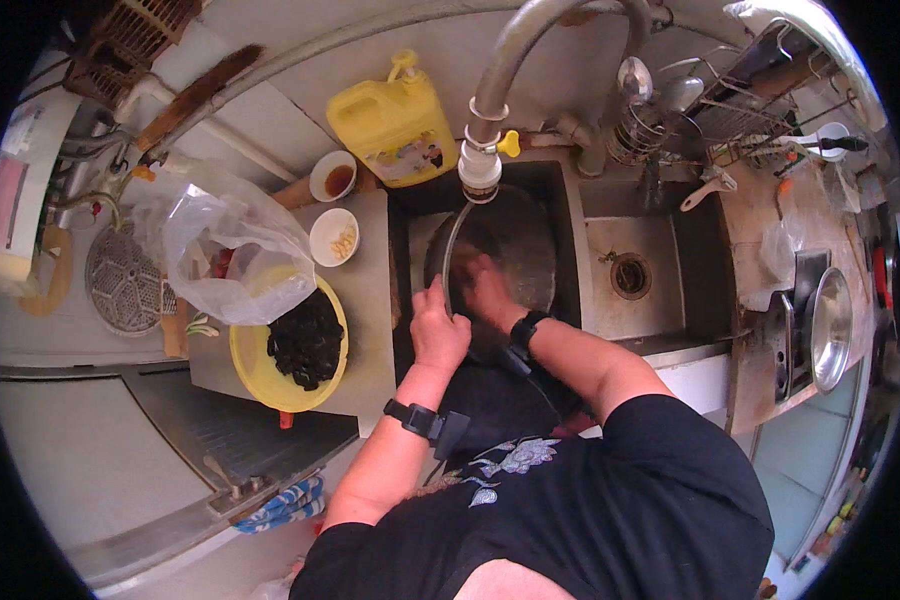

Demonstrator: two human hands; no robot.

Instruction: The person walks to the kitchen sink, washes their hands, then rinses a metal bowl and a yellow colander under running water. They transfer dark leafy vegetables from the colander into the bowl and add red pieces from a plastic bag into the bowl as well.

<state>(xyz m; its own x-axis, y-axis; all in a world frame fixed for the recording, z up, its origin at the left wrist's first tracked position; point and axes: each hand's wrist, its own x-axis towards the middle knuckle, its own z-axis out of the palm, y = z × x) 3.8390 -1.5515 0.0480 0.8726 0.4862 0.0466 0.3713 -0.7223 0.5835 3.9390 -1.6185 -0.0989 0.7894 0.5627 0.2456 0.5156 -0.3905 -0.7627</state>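
In the left sink basin lies a large dark round pan or wok [529,225], under the faucet [480,172], from which a thin stream of water runs. My left hand [439,326] grips the near left rim of the pan, close to the stream. Inside the pan is my right hand [489,289], fingers spread and slightly blurred against its inner surface; whether it holds something small cannot be told. To the left on the counter stands a yellow plastic basin [244,367] with dark, wet-looking pieces of food, partly covered by a clear plastic bag [232,255].
Two white bowls [334,237] [319,180], one with pale pieces and one with brown liquid, stand left of the sink. Behind is a yellow jug [397,120]. On the right are a second basin [630,307], a utensil rack [750,112] and a metal bowl [831,330].
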